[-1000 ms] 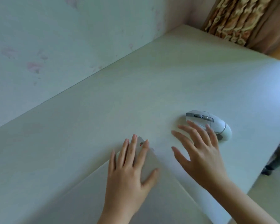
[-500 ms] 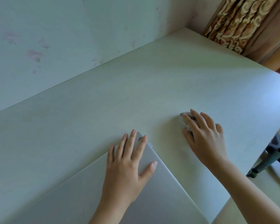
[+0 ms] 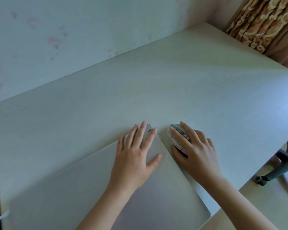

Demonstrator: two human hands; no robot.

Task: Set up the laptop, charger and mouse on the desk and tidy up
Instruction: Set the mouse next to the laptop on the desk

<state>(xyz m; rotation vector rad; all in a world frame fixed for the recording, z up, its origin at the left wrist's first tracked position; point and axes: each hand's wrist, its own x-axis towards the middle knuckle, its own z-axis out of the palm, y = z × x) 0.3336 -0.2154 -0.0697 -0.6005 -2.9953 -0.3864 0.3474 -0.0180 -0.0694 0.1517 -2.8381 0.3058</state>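
A closed silver laptop (image 3: 83,193) lies flat on the pale desk (image 3: 156,90), near the front edge. My left hand (image 3: 136,156) rests flat on the lid's far right corner, fingers spread, beside a small red sticker. A white and grey mouse (image 3: 175,134) with a green light sits just right of the laptop. My right hand (image 3: 194,150) covers the mouse and grips it, with fingers over its top and thumb at its side. No charger is in view.
A wall (image 3: 73,39) with faint pink flowers borders the desk's far side. A patterned curtain (image 3: 263,22) hangs at the top right. A dark chair base (image 3: 279,168) stands on the floor beyond the desk's right edge.
My right hand came down onto the mouse, closed on it and slid it left, close to the laptop's corner. My left hand stayed on the lid.
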